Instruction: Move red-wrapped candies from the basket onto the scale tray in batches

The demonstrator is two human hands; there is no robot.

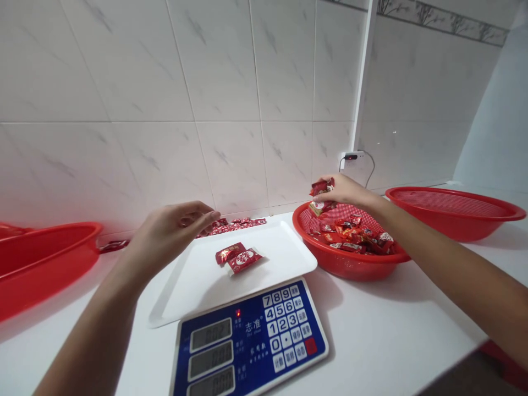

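Observation:
My right hand (340, 190) is closed around a few small red wrapped packets (323, 197), held up over the far left rim of a red mesh basket (350, 268). Many similar red packets (355, 236) lie in that basket. My left hand (181, 223) hovers above the left side of a white tray (181, 280), its fingers loosely bent and apart with nothing visible in them. Two red packets (243, 258) rest near the tray's middle. The tray sits on a blue weighing scale (251, 341) with number keys and three displays.
Behind the tray, a row of red packets (239, 224) lies along the tiled wall. A red basket (457, 220) stands at the right, and a red container (49, 258) at the far left with a dark red packet (114, 246) beside it. A power socket (352, 158) is on the wall.

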